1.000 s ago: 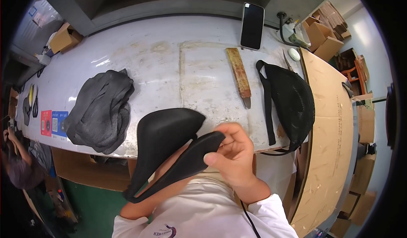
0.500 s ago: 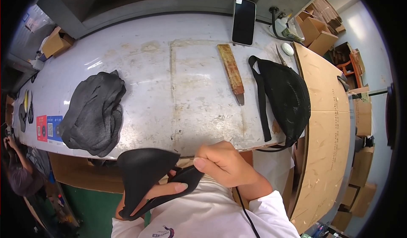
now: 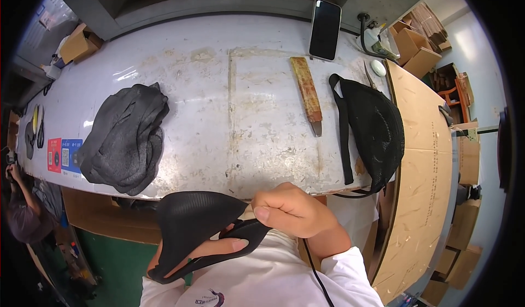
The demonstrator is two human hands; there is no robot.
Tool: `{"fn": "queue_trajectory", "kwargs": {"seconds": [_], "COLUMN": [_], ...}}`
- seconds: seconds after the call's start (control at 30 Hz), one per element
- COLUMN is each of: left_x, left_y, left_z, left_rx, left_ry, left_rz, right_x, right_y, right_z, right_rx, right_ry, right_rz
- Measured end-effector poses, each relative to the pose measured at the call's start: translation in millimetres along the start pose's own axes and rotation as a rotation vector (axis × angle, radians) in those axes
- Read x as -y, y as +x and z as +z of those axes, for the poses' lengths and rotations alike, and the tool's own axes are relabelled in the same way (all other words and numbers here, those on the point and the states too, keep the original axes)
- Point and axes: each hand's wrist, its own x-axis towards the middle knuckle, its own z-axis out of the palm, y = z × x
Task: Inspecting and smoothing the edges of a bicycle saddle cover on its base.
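The black piece [image 3: 194,214] is now sitting lower, left fingers [image 3: 221,247] apparently holding it from inside. Right fingers [image 3: 275,199] are pinching its 2 o'clock edge, so 2 hands are steadying it.

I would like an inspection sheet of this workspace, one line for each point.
Surface: white table, stained and scuffed.
Job's things: black piece, folded open, held in front of the table's near edge.
Clutter: grey cloth heaped at left; bladed tool, bag and phone at right.
Left hand: mostly hidden by the black piece; grip unclear.
Right hand: fingers pinch the black piece's right end.
Cables: thin black cord hangs below the right hand; its ends are unclear.
Surroundings: boxes at far right; another person at far left.
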Motion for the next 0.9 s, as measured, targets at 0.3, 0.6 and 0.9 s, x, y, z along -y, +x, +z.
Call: {"fn": "queue_trajectory", "kwargs": {"seconds": [0.3,0.6,0.9], "left_x": [23,26,24], "left_y": [2,3,12], "left_z": [28,44,44], "left_rx": [0.022,-0.289,-0.169], "left_ry": [-0.419,-0.735,-1.066], "left_rz": [-0.11,-0.051,-0.113], "right_x": [-21,-12,-19], "right_y": [6,0,7], "right_z": [19,22,45], "right_rx": [-0.11,-0.392,-0.555], "right_ry": [0.935,-0.126,0.096], "right_rz": [0.193,-0.236,-0.258]}}
